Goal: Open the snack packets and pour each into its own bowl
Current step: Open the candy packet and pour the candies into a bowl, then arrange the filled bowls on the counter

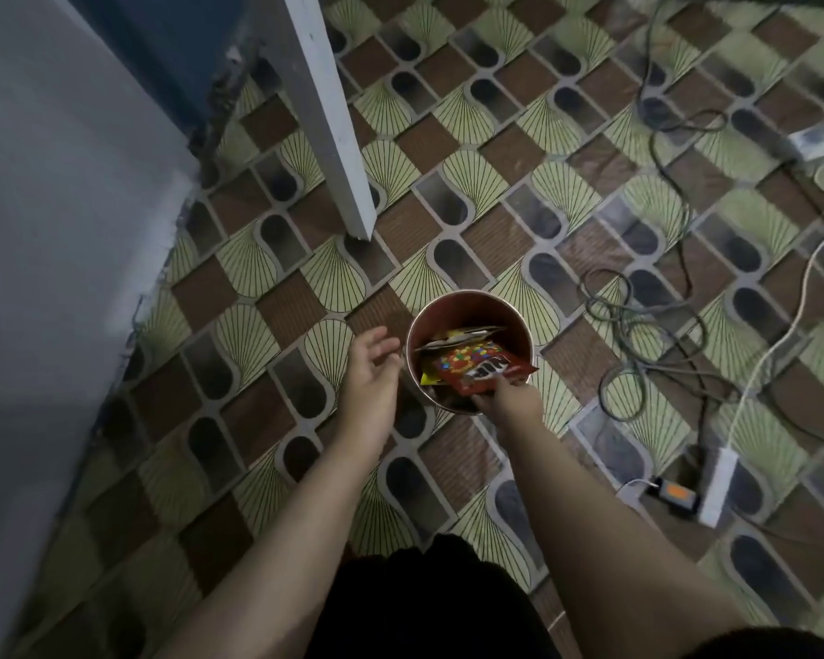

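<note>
Progress nil: at frame centre, unopened snack packets sit in one round container [467, 325], right hand [507, 397] pinching the red packet [481, 368], left hand [372, 373] open beside the rim; no bowls visible.

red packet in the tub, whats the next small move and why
Probably lift the red packet clear of the tub. The right hand already pinches its near edge, other packets still lie under it, and the left hand is open beside the tub's rim, free to steady it. No bowl is in view yet.
</note>
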Demonstrator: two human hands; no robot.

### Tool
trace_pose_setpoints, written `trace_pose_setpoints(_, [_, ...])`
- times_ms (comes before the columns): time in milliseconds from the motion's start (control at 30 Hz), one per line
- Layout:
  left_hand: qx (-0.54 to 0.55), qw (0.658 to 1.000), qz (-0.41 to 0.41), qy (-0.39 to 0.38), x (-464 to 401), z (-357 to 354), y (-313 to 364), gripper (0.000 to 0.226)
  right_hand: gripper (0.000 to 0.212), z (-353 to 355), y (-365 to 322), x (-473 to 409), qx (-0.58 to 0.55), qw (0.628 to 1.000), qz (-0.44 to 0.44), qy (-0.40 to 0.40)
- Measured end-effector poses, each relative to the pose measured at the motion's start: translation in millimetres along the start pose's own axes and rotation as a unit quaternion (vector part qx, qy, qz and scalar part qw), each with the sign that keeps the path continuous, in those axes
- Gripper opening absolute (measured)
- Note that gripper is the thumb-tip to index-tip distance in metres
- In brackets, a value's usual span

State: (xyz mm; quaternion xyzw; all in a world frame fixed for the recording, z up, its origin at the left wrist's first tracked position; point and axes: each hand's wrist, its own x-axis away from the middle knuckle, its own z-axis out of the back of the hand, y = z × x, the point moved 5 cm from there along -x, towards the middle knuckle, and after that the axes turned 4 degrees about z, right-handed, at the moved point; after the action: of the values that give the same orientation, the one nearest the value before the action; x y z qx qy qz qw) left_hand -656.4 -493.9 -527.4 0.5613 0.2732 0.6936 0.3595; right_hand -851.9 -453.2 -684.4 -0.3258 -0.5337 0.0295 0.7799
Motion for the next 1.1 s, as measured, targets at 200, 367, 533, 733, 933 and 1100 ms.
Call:
trace_pose_setpoints(200, [-0.007,1.000,-0.003,-0.007,20.3,2.8,18.0,0.033,0.050,-8.4,-24.3,65.7,-0.207,0.972,-0.038,-0.104])
trace_pose_setpoints(367, [0.005,0.999,-0.037,-0.006,61.2,10.2,74.9,0.034,0.038,5.2,-92.0,170.9,-0.320,0.938,0.035,-0.128])
trace_pose_setpoints(533, [0.024,0.995,-0.099,0.014,117.6,35.4,165.1,0.031,0.021,27.9,-175.4,286.0,-0.358,0.911,0.111,-0.173])
trace_pose_setpoints(733, [0.044,0.978,-0.186,0.080,216.7,101.6,276.2,0.030,0.017,37.9,-261.4,435.0,-0.294,0.886,0.212,-0.289])
trace_pose_setpoints(933, [0.079,0.941,-0.256,0.209,339.5,206.1,322.5,0.026,0.023,12.3,-298.7,590.8,-0.137,0.821,0.323,-0.450])
trace_pose_setpoints(1100, [0.097,0.901,-0.259,0.334,446.0,291.2,308.6,0.029,0.028,-29.3,-276.5,714.1,-0.014,0.720,0.372,-0.586])
